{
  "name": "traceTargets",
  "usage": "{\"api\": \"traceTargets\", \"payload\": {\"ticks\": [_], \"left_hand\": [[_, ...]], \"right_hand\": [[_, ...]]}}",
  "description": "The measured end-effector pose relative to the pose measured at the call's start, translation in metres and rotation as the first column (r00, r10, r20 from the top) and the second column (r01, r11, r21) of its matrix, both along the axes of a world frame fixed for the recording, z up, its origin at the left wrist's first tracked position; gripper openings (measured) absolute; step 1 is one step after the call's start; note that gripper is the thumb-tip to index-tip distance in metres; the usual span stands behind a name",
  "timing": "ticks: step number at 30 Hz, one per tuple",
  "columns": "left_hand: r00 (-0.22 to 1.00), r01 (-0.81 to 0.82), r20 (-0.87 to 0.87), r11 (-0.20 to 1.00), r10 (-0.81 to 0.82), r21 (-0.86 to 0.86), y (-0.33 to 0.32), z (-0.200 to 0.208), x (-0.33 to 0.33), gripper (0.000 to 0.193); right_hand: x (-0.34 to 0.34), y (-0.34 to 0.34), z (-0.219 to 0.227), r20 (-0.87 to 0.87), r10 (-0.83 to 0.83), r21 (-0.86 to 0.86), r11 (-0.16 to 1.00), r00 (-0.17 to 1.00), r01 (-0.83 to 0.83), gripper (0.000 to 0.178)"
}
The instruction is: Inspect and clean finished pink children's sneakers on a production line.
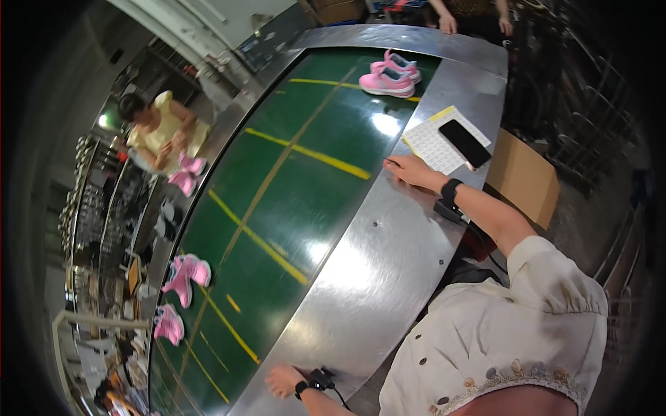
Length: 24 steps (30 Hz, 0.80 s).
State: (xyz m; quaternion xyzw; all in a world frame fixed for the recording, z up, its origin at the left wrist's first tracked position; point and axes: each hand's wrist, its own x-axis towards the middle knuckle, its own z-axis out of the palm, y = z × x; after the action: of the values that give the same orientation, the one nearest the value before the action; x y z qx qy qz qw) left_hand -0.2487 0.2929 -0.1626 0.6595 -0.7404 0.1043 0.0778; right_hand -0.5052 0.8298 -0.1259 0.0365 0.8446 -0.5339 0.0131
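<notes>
My right hand (pixel 415 171) rests on the metal rim (pixel 357 260) beside the green conveyor belt (pixel 277 201). Its fingers are drawn together at the belt's edge, with a tiny dark spot at the tips that I cannot make out. Just beyond it lies a sheet of small white labels (pixel 433 142), partly under a black phone (pixel 464 144). Lower down, my left hand (pixel 283 380) lies on the rim, slightly blurred, its fingers loosely apart and holding nothing visible. A pair of pink sneakers (pixel 388 83) stands at the belt's far end, away from both hands.
More pink shoes (pixel 187 277) sit along the belt's left side. Across the belt, a person in yellow (pixel 170 128) handles pink shoes (pixel 184 182). Another person's hands (pixel 449 24) show at the far end. A cardboard box (pixel 524 177) stands beside the rim, near my right arm.
</notes>
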Motion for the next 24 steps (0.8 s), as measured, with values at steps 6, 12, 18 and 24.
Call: {"api": "traceTargets", "payload": {"ticks": [6,12,18,24], "left_hand": [[1.000,-0.024,0.004,0.996,0.023,0.089,0.015,0.005,-0.017,0.041],[0.998,-0.020,-0.050,0.996,0.024,0.085,0.021,0.011,-0.010,0.044],[0.999,-0.038,-0.023,0.998,0.039,0.045,0.015,0.003,-0.001,0.044],[0.999,-0.007,-0.041,1.000,0.007,-0.011,0.022,-0.003,-0.008,0.043]], "right_hand": [[-0.084,0.095,0.009,-0.357,-0.036,0.550,0.800,0.934,0.241,0.022],[-0.150,0.166,0.025,-0.286,-0.096,0.761,0.582,0.953,0.287,0.047],[-0.221,0.190,0.032,-0.135,-0.065,0.836,0.528,0.989,0.149,0.048],[-0.258,0.221,0.004,-0.016,-0.153,0.885,0.458,0.988,0.085,0.058]]}}
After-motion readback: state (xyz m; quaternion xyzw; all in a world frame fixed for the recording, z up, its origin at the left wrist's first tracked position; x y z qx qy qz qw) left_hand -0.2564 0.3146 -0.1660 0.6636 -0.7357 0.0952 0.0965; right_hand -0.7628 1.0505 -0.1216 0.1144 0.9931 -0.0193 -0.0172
